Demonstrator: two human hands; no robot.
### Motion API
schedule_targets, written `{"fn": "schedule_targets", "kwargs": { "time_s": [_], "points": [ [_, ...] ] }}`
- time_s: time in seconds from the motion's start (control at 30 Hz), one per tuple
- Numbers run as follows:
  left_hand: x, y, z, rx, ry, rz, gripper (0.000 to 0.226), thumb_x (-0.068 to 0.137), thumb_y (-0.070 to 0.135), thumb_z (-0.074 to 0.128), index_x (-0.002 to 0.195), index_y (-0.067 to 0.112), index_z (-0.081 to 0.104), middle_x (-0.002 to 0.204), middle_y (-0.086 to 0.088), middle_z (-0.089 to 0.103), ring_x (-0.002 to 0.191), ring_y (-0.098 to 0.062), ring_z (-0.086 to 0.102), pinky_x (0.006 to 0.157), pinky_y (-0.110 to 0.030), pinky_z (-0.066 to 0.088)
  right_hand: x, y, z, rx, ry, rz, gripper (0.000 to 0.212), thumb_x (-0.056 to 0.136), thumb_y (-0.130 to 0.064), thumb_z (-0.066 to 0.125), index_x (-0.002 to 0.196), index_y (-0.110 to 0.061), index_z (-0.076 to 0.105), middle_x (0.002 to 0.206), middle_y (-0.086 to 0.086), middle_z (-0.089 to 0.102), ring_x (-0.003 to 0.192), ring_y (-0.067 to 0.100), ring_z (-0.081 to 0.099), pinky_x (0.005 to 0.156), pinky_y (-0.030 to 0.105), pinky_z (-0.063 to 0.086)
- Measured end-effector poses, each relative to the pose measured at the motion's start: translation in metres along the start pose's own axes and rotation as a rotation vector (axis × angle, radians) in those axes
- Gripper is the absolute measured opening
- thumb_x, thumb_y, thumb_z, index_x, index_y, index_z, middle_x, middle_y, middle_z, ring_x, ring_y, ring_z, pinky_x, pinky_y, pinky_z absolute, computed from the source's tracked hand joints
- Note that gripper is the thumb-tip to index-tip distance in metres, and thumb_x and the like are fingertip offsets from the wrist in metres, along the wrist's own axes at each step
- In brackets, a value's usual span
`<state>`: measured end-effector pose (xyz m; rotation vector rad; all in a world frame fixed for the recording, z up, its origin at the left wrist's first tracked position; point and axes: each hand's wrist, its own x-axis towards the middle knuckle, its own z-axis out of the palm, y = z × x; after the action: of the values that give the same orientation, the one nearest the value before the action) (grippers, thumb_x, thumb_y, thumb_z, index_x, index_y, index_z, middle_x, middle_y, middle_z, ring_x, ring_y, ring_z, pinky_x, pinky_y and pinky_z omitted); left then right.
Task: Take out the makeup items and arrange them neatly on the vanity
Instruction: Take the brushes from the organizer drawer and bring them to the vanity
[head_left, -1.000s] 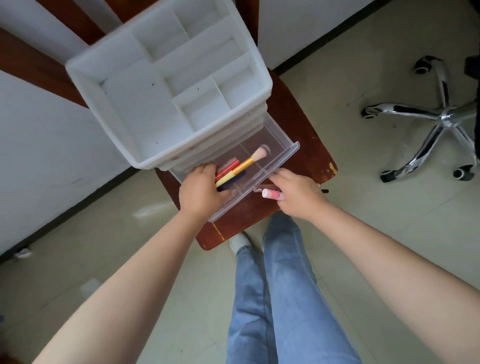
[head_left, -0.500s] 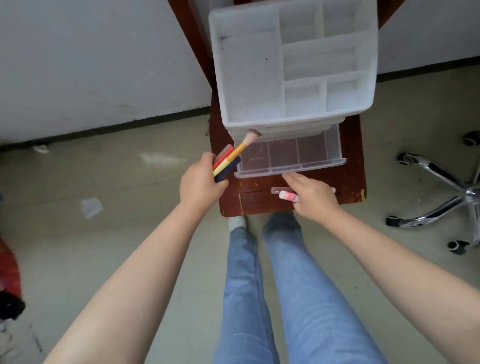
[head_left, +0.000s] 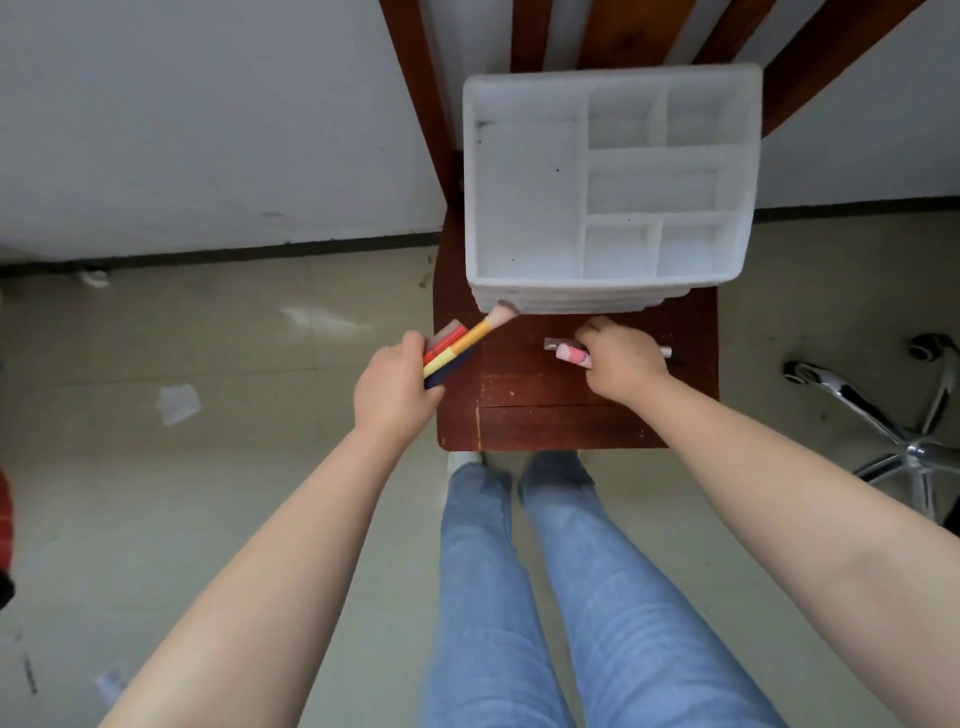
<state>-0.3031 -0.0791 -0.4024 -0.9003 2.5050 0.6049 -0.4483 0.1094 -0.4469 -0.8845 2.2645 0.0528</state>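
Wooden tabletop (head_left: 545, 415) lies just right of the left hand (head_left: 395, 395), whose grip clasps a brush (head_left: 480, 332) bundle (axis toward organizer (head_left: 524, 208)); right hand (head_left: 618, 364) pinches a pink tube (head_left: 571, 355).

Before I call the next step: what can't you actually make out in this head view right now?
- Drawers under the white organizer: its top tray hides them, so their fronts and contents are unseen.
- Items in the left hand: the brush is clear, but the palm covers the lower ends of the bundle.
- Pink tube and the slim item behind it: the right hand covers their middles.
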Motion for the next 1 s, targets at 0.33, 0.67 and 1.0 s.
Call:
{"fn": "schedule_targets", "kwargs": {
  "time_s": [0.33,0.67,1.0],
  "points": [
    [0.005,0.076,-0.034,0.178,-0.076,0.516,0.029,0.081,0.021,0.060,0.103,0.008,0.046,0.104,-0.013,0.059,0.097,-0.030,0.054,0.067,-0.034,0.039,-0.102,0.007,-0.025,0.172,0.186,0.273,0.024,0.082,-0.007,0.050,0.105,-0.007,0.055,0.107,0.011,0.051,0.095,0.034,0.056,0.065,0.034,0.035],
    [-0.106,0.204,-0.040,0.395,-0.135,1.218,0.026,0.084,0.021,0.054,0.106,0.010,0.045,0.105,-0.009,0.059,0.101,-0.030,0.053,0.071,-0.038,0.043,-0.316,-0.022,0.004,0.364,0.380,0.916,0.018,0.089,-0.014,0.045,0.104,-0.010,0.052,0.110,0.009,0.051,0.099,0.034,0.056,0.072,0.036,0.041],
    [-0.416,0.288,0.027,0.584,-0.238,1.964,0.028,0.087,0.016,0.052,0.113,0.010,0.043,0.106,-0.010,0.059,0.101,-0.029,0.053,0.069,-0.035,0.041,-0.609,-0.119,0.100,0.510,0.525,1.637,0.022,0.087,-0.013,0.047,0.107,-0.007,0.053,0.110,0.011,0.056,0.101,0.031,0.055,0.072,0.032,0.039]
  ]
}}
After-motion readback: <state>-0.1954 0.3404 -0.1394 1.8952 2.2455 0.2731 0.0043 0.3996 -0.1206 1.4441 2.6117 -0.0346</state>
